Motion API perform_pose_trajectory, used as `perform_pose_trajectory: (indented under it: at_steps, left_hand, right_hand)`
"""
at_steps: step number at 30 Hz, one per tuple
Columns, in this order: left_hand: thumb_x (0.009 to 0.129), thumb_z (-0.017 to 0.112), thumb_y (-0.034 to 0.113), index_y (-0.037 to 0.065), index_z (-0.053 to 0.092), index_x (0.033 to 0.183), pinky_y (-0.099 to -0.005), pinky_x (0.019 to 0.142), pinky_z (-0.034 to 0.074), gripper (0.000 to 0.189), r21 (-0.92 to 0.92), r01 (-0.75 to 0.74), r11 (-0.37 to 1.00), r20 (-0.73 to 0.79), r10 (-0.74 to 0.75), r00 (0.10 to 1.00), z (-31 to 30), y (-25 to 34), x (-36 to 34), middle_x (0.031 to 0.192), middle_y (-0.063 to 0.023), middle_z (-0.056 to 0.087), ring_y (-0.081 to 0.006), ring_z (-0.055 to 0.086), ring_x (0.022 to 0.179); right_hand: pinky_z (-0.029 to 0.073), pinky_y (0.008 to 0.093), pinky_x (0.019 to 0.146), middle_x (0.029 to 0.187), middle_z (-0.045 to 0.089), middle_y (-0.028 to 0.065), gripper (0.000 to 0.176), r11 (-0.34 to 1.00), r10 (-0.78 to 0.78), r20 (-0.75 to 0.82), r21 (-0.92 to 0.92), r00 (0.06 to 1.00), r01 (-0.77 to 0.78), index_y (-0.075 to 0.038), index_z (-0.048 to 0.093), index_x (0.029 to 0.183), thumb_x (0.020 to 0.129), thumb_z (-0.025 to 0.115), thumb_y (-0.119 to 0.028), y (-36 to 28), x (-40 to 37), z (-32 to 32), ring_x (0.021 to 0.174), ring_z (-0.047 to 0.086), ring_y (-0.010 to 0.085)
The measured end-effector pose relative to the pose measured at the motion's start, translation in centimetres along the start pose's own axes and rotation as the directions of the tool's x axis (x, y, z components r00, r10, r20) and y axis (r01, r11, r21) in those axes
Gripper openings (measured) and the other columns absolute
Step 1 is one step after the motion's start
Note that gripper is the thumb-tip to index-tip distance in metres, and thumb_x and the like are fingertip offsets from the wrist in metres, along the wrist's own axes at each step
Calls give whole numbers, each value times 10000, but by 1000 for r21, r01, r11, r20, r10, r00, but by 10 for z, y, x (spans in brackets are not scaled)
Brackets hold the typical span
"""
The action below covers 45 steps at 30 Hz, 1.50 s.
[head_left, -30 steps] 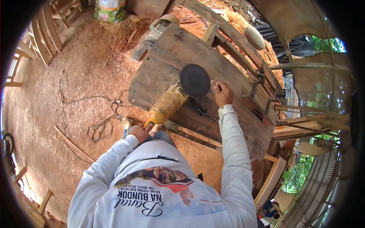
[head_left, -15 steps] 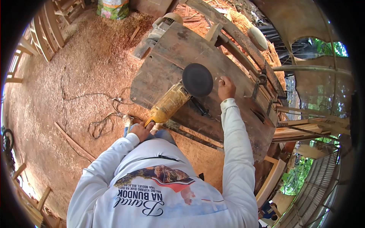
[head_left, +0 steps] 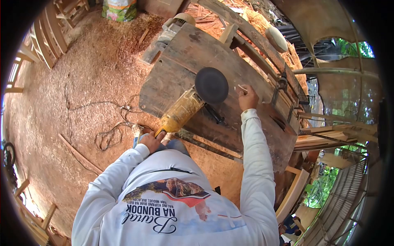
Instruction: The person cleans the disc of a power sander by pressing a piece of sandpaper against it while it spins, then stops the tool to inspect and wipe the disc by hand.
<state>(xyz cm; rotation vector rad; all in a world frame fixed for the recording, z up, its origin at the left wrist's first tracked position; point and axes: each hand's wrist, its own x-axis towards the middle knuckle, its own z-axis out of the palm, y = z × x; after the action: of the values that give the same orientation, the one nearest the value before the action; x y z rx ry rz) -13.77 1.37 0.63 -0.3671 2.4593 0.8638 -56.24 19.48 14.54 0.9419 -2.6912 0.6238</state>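
Note:
My left hand (head_left: 152, 141) is wrapped round the rear end of a worn yellow angle grinder (head_left: 181, 110). The grinder's round dark sanding disc (head_left: 211, 85) faces up over the wooden tabletop (head_left: 172, 67), and a black side handle (head_left: 215, 115) sticks out below it. Just right of the disc, apart from it, my right hand (head_left: 248, 99) is closed in a pinch. Between its fingertips shows a small, thin, pale piece (head_left: 242, 88), perhaps wood; its exact kind is too small to make out.
A motor (head_left: 182, 19) sits at the table's far left corner. Clamps (head_left: 283, 84) and a long curved wooden piece (head_left: 254, 35) line the right edge. A cord (head_left: 108, 135) lies looped on the sawdust-covered floor. Chair frames (head_left: 47, 37) stand upper left; another person (head_left: 290, 225) is lower right.
My right hand has shifted slightly right, away from the disc, and turned so the pale piece in its fingers shows more. My left hand and the grinder stay nearly in place.

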Motion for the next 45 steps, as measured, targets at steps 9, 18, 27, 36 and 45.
perform_pose_trajectory:
  at_steps: [9,18,27,36,45]
  left_hand:
    - [1061,391,295,250,415,1476,-532,789,570,418,22,-26,999,-58,27,998,2,1,-2,1232,-276,587,-472,672,981]
    - [1041,408,261,249,403,1494,-534,772,573,453,23,-34,999,-41,35,999,6,-4,1,1234,-278,578,-473,673,972]
    - [1056,382,292,271,401,1493,-526,799,574,438,10,-4,1000,2,4,1000,-4,1,-2,1250,-280,572,-481,676,972]
    - [1078,344,436,288,451,1460,-546,842,547,423,-68,13,998,-15,-14,1000,-1,-3,-1,1252,-312,581,-494,656,1037]
    - [1084,343,363,267,436,1462,-526,855,558,401,-31,18,999,-5,-18,1000,6,-6,2,1282,-286,569,-481,653,1049]
  right_hand:
    - [527,430,862,1034,749,94,326,904,-418,60,-75,906,422,-83,743,1048,764,655,52,-27,0,16,933,655,324]
    - [534,407,895,1048,759,110,332,899,-429,253,23,867,438,-64,756,1064,788,616,57,-24,-14,26,946,674,301]
    - [542,416,861,1009,761,120,327,889,-454,230,59,861,453,-57,757,1034,775,605,71,-28,-11,25,907,680,322]
    - [535,415,855,1017,761,115,339,891,-446,243,34,861,452,-62,759,1021,744,623,78,-23,-15,20,908,677,315]
    - [535,407,870,1051,762,99,358,899,-429,259,26,865,438,-63,760,1038,741,617,78,-25,-23,16,940,680,301]
